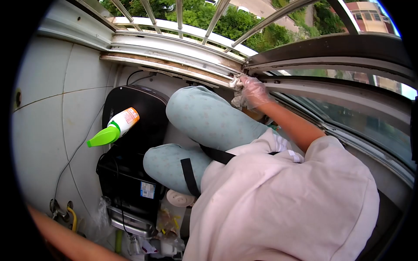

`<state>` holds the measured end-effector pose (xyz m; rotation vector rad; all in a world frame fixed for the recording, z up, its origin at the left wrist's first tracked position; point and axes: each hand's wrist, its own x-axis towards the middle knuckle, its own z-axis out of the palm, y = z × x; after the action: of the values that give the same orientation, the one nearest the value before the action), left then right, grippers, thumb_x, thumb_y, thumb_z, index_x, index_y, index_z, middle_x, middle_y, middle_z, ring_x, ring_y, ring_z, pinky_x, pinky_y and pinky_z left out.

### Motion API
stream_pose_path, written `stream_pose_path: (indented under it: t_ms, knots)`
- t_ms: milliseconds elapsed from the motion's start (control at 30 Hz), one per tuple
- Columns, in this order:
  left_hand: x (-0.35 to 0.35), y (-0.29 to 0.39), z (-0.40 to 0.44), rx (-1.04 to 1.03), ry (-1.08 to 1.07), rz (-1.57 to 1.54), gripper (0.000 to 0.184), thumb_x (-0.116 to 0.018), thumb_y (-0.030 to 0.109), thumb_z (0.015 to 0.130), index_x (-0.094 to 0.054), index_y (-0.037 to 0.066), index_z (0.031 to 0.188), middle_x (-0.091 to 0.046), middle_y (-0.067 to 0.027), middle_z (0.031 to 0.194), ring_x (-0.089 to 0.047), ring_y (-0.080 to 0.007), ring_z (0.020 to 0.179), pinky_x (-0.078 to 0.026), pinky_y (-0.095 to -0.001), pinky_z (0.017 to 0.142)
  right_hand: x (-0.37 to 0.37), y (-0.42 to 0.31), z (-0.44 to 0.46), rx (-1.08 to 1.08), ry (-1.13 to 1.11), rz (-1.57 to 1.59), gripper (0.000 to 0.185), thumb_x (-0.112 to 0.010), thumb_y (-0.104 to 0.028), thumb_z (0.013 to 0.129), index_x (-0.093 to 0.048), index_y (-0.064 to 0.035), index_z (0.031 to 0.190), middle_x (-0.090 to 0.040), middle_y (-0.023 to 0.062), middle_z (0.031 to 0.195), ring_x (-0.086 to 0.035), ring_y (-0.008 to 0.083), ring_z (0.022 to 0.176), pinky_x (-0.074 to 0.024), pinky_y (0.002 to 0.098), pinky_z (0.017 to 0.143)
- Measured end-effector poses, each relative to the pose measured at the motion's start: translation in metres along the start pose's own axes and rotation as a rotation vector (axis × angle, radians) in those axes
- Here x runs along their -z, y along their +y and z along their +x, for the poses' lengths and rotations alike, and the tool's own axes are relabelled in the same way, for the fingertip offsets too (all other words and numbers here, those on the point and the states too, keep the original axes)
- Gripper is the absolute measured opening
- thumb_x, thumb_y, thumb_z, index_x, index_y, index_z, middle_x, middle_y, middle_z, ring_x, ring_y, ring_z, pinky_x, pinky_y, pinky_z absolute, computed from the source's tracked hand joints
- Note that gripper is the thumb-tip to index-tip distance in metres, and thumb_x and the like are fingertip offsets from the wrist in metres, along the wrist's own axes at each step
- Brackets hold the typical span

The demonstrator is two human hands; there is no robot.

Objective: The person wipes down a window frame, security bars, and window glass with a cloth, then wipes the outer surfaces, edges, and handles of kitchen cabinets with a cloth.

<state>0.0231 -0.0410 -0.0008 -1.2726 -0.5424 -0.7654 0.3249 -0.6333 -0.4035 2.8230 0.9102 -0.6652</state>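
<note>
My right hand, in a thin clear plastic glove, is closed on a crumpled whitish cloth at the corner of the window frame. Part of the cloth hangs below the fingers. Only the left forearm shows at the lower left; my left hand lies outside the picture. A white and orange spray bottle with a green nozzle lies on top of a black appliance, left of my knees.
Metal bars cross the window opening above. Sliding glass panes run along the right. A tiled wall with a grey cable and a yellow hose stands at left. Plastic bags and small items lie at the bottom.
</note>
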Motion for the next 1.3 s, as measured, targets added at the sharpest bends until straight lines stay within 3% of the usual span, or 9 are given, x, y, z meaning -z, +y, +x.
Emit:
stream_pose_path:
  t_ms: [67,133,200,433,500,767,967,1167,1300]
  knots:
    - [-0.035,-0.01,-0.014,0.146,-0.393,0.085,0.057,-0.049,0.041,0.095,-0.045,0.003,0.137,-0.044,-0.0198,0.141,-0.04,-0.0375,0.132,-0.036,-0.0555,0.102,-0.011,0.006,0.002,0.033,0.037,0.072,0.021,-0.046,-0.011,0.086,-0.055,-0.0085,0.105,-0.064,0.0161,0.096,-0.062,0.0319,0.098,-0.0509,0.0426,0.079]
    - [-0.026,-0.004,-0.007,0.139,-0.378,0.098,0.056,-0.049,0.041,0.095,-0.046,0.003,0.136,-0.044,-0.0201,0.141,-0.04,-0.0374,0.133,-0.036,-0.0553,0.102,-0.007,0.003,0.002,0.05,0.039,0.028,0.018,-0.047,-0.013,0.087,-0.056,-0.0087,0.103,-0.065,0.0162,0.094,-0.063,0.0319,0.096,-0.0505,0.0427,0.079]
    - [-0.003,0.0,-0.004,-0.029,0.034,0.033,0.055,-0.05,0.04,0.095,-0.046,0.003,0.135,-0.044,-0.0204,0.14,-0.04,-0.0371,0.133,-0.036,-0.055,0.102,-0.002,-0.001,0.0,0.056,0.032,0.011,0.018,-0.047,-0.014,0.088,-0.056,-0.0088,0.102,-0.065,0.0166,0.092,-0.063,0.0325,0.094,-0.0501,0.0429,0.079]
    - [-0.035,-0.01,-0.009,0.135,-0.382,0.123,0.054,-0.05,0.039,0.095,-0.047,0.003,0.134,-0.043,-0.0204,0.141,-0.039,-0.0369,0.134,-0.035,-0.0539,0.103,-0.003,-0.041,0.033,0.081,0.08,0.354,0.024,-0.045,-0.023,0.094,-0.06,-0.0083,0.104,-0.065,0.0183,0.095,-0.062,0.0362,0.092,-0.0485,0.0445,0.078]
    - [-0.006,-0.001,-0.002,0.014,-0.044,0.05,0.055,-0.05,0.038,0.095,-0.045,0.002,0.135,-0.042,-0.0206,0.143,-0.037,-0.037,0.135,-0.034,-0.0534,0.104,0.014,-0.068,0.045,0.129,0.055,0.308,0.027,-0.044,-0.026,0.095,-0.062,-0.0074,0.102,-0.065,0.0178,0.1,-0.062,0.0365,0.094,-0.0479,0.0445,0.08]
    - [-0.002,0.0,-0.007,0.004,-0.097,0.023,0.058,-0.045,0.037,0.096,-0.039,-0.001,0.14,-0.034,-0.0215,0.148,-0.031,-0.0368,0.138,-0.027,-0.0526,0.11,0.048,-0.153,0.108,0.226,0.026,0.444,0.032,-0.047,-0.017,0.087,-0.064,-0.0186,0.115,-0.065,0.0156,0.107,-0.063,0.0328,0.099,-0.0495,0.0418,0.084]
    - [-0.007,-0.003,-0.009,-0.036,-0.074,0.063,0.059,-0.044,0.037,0.096,-0.038,-0.001,0.141,-0.035,-0.0218,0.148,-0.032,-0.037,0.138,-0.027,-0.0526,0.11,0.101,-0.093,0.092,0.131,0.063,0.452,0.026,-0.054,-0.024,0.083,-0.066,-0.0188,0.106,-0.067,0.0138,0.1,-0.063,0.0293,0.099,-0.0509,0.039,0.083]
    - [-0.003,-0.001,-0.006,-0.016,-0.082,0.021,0.058,-0.043,0.036,0.096,-0.037,-0.002,0.141,-0.035,-0.0228,0.147,-0.032,-0.0383,0.138,-0.027,-0.0533,0.109,0.132,-0.09,0.089,0.294,-0.321,-0.058,0.036,-0.068,-0.034,0.077,-0.066,-0.0146,0.107,-0.067,0.0131,0.096,-0.064,0.0307,0.094,-0.0505,0.0384,0.085]
    - [-0.007,0.01,-0.012,0.106,-0.436,0.217,0.058,-0.044,0.035,0.096,-0.038,-0.002,0.14,-0.035,-0.0232,0.147,-0.032,-0.0385,0.138,-0.028,-0.0536,0.109,0.138,-0.118,0.1,0.52,0.224,0.154,0.031,-0.061,-0.015,0.082,-0.063,-0.0091,0.113,-0.064,0.0138,0.112,-0.062,0.0305,0.101,-0.05,0.039,0.089]
